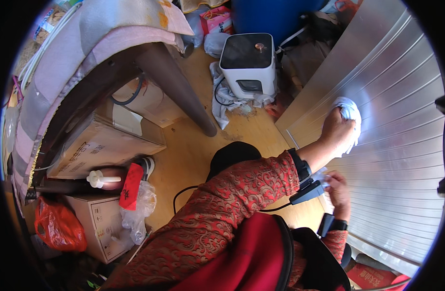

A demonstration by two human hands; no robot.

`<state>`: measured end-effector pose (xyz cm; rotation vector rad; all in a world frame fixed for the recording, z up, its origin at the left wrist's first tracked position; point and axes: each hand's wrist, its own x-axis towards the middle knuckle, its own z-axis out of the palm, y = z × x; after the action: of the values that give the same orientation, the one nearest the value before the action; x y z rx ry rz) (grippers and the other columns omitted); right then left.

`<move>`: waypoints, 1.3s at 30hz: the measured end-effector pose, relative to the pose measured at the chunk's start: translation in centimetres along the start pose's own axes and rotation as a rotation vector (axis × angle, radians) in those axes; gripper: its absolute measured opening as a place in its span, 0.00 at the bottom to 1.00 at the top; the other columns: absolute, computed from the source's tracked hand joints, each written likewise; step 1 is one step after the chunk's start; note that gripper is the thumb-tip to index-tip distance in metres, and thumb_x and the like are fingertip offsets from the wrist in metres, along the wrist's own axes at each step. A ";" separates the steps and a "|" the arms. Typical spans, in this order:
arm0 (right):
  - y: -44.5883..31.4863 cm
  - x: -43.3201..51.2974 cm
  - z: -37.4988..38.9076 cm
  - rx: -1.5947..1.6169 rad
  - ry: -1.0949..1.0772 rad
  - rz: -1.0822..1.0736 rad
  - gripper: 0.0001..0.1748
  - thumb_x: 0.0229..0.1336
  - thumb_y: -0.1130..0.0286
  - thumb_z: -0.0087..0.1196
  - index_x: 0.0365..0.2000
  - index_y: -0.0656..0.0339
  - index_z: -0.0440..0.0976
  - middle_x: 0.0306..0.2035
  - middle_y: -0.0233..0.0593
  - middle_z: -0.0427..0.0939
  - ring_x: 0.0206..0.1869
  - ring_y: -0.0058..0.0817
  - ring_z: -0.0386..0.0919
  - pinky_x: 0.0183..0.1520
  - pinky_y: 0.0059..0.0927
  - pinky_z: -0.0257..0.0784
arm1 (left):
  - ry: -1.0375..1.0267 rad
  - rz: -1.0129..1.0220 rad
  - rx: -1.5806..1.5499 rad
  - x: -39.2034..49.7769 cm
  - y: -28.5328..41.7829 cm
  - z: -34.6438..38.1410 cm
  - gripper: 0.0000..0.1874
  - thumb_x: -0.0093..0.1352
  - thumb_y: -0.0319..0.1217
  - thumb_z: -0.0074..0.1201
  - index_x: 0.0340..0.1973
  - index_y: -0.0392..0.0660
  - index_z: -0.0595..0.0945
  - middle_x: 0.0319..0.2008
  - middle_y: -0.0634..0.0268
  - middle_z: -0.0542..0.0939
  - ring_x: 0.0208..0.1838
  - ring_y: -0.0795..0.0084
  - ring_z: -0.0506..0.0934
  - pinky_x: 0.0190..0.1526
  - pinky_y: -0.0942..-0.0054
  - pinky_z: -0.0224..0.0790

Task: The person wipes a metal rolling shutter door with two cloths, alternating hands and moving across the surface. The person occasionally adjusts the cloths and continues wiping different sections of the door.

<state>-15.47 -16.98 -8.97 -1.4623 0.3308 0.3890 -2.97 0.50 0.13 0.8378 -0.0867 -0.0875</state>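
Note:
A bunched white cloth (350, 118) is in my left hand (337, 127), pressed against a ribbed, silvery metal panel (393, 145). My left arm reaches across from the lower left in a red patterned sleeve, with a black band and a dark device at the wrist. Below it, close to the panel's lower part, is my right hand (338, 187), slightly blurred with fingers curled. A pale, partly see-through thing (320, 176) lies at its fingertips; whether they grip it is unclear. The right wrist also bears a black band and device.
A white appliance with a dark top (247, 52) stands on the wooden floor (186, 160), near a blue barrel (273, 18). At left, a cloth-covered table (76, 47) has a brown leg (175, 87) slanting beside cardboard boxes (98, 145). A red plastic bag (58, 227) lies lower left.

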 end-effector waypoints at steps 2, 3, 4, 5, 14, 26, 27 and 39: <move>-2.3 -3.0 -2.5 0.162 -0.055 -0.114 0.01 0.54 0.77 0.55 0.29 0.62 0.74 0.26 0.30 0.75 0.25 0.18 0.71 0.30 0.20 0.71 | 0.012 0.046 -0.058 -0.3 -0.4 1.2 0.10 0.60 0.24 0.46 0.38 0.40 0.73 0.29 0.58 0.79 0.28 0.65 0.80 0.31 0.67 0.75; -3.1 -4.3 -3.8 0.148 -0.016 -0.156 0.01 0.54 0.77 0.54 0.28 0.61 0.73 0.26 0.29 0.73 0.27 0.19 0.70 0.33 0.22 0.69 | 0.065 0.005 0.031 -0.4 -0.5 1.4 0.10 0.61 0.24 0.47 0.39 0.40 0.73 0.30 0.57 0.79 0.29 0.64 0.80 0.33 0.67 0.75; -3.3 -5.5 -5.1 0.138 0.028 -0.176 0.02 0.54 0.76 0.54 0.27 0.60 0.72 0.25 0.28 0.73 0.27 0.19 0.70 0.34 0.22 0.68 | 0.105 0.041 0.114 -0.2 -0.5 1.7 0.10 0.61 0.25 0.48 0.40 0.39 0.72 0.30 0.57 0.79 0.30 0.64 0.80 0.35 0.66 0.75; -3.3 -6.6 -6.4 0.126 0.077 -0.187 0.02 0.54 0.75 0.54 0.27 0.60 0.72 0.25 0.28 0.72 0.28 0.19 0.69 0.36 0.21 0.67 | 0.143 0.063 0.200 -0.1 -0.5 2.0 0.11 0.62 0.25 0.48 0.40 0.39 0.72 0.31 0.57 0.79 0.31 0.63 0.80 0.38 0.66 0.75; 2.6 -5.8 -10.9 0.128 0.179 0.064 0.01 0.52 0.72 0.55 0.28 0.56 0.75 0.29 0.28 0.76 0.30 0.21 0.74 0.32 0.25 0.72 | 0.130 0.348 0.491 0.9 -1.2 2.5 0.17 0.61 0.32 0.58 0.42 0.36 0.74 0.35 0.48 0.79 0.37 0.53 0.79 0.41 0.59 0.71; 2.7 -1.7 -8.2 -0.307 0.020 0.227 0.04 0.47 0.73 0.56 0.27 0.62 0.75 0.25 0.32 0.76 0.26 0.22 0.73 0.31 0.23 0.70 | 0.083 0.367 0.402 2.8 -1.6 1.7 0.16 0.62 0.30 0.54 0.44 0.37 0.72 0.42 0.49 0.75 0.47 0.53 0.74 0.52 0.61 0.65; 2.7 -1.5 -8.1 -0.360 0.001 0.232 0.05 0.46 0.73 0.56 0.26 0.63 0.75 0.24 0.32 0.76 0.26 0.22 0.73 0.31 0.23 0.70 | 0.080 0.291 0.388 2.9 -1.9 1.3 0.15 0.64 0.29 0.52 0.45 0.38 0.72 0.43 0.52 0.75 0.47 0.57 0.74 0.53 0.62 0.65; 2.3 -1.7 -8.3 -0.626 0.015 0.181 0.07 0.47 0.72 0.57 0.27 0.66 0.77 0.23 0.35 0.77 0.27 0.24 0.73 0.32 0.27 0.69 | 0.524 -0.243 0.007 5.7 -7.8 -5.1 0.10 0.69 0.27 0.35 0.43 0.42 0.71 0.41 0.55 0.76 0.43 0.60 0.77 0.46 0.61 0.74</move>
<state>-17.85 -25.13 -10.97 -2.0532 0.3732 0.6673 2.88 -1.57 -8.89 0.8522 0.5088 -0.0934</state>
